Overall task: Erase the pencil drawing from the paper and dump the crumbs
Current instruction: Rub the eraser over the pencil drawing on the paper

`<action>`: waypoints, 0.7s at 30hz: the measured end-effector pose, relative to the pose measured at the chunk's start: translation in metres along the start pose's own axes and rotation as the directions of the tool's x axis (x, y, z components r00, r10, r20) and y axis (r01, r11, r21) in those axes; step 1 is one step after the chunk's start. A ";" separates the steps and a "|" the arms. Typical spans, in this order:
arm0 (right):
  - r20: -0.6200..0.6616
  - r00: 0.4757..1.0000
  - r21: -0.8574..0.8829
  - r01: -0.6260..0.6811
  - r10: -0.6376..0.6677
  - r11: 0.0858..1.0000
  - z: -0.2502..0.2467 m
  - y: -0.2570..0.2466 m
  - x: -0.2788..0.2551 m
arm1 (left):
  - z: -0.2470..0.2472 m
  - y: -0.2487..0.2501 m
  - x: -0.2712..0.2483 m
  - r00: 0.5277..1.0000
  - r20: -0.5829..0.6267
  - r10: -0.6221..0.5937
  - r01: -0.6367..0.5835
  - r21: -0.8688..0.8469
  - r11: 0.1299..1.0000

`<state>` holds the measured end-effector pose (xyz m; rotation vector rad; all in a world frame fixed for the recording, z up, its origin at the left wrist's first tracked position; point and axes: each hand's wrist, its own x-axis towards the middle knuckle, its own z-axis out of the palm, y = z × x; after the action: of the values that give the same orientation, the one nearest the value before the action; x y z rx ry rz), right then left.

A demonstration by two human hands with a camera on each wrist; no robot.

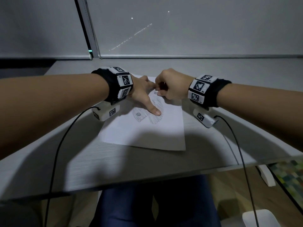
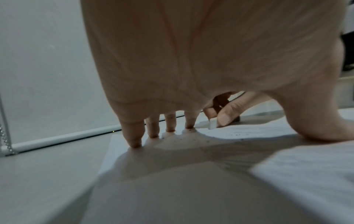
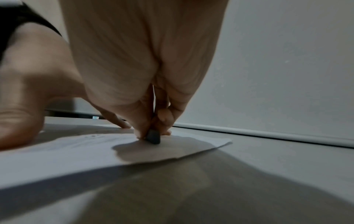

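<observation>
A white sheet of paper (image 1: 147, 133) lies on the grey desk (image 1: 82, 161) with a shaded pencil drawing (image 1: 144, 115) near its far half. My left hand (image 1: 144, 95) is spread flat on the sheet, fingertips (image 2: 153, 134) and thumb pressing it down beside the drawing. My right hand (image 1: 168, 86) pinches a small eraser (image 3: 153, 137) and holds its tip on the paper at the drawing's far end, right next to my left fingers. Dark eraser crumbs (image 2: 187, 138) dot the paper near the fingertips.
A window with a drawn blind (image 1: 180, 30) and its bead chain (image 2: 3, 136) runs along the desk's far edge. Cables (image 1: 55, 153) hang from both wrist cameras over the near desk edge. A white object (image 1: 259, 218) sits on the floor at the lower right.
</observation>
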<state>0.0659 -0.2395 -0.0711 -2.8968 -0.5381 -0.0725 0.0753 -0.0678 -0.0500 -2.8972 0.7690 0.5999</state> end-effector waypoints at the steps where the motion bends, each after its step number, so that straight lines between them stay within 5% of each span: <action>1: 0.009 1.000 0.006 0.010 -0.010 1.000 0.000 0.001 -0.002 | 0.001 0.000 0.000 1.000 -0.007 0.009 -0.009 -0.010 1.000; 6: 0.114 0.992 0.092 0.044 -0.055 0.995 -0.007 0.003 -0.006 | 0.005 -0.005 0.007 0.999 0.014 0.030 -0.030 -0.015 0.999; 14: 0.012 1.000 0.017 -0.023 0.023 1.000 -0.004 -0.001 0.003 | 0.005 -0.004 0.013 0.999 0.036 0.020 -0.020 0.010 1.000; 21: 0.151 0.984 0.091 0.079 -0.092 0.993 -0.014 -0.008 -0.017 | 0.008 -0.008 0.019 0.997 0.043 0.057 -0.057 -0.022 0.998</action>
<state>0.0468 -0.2413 -0.0572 -2.8113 -0.6747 0.1609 0.0916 -0.0683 -0.0652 -2.8793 0.8473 0.6783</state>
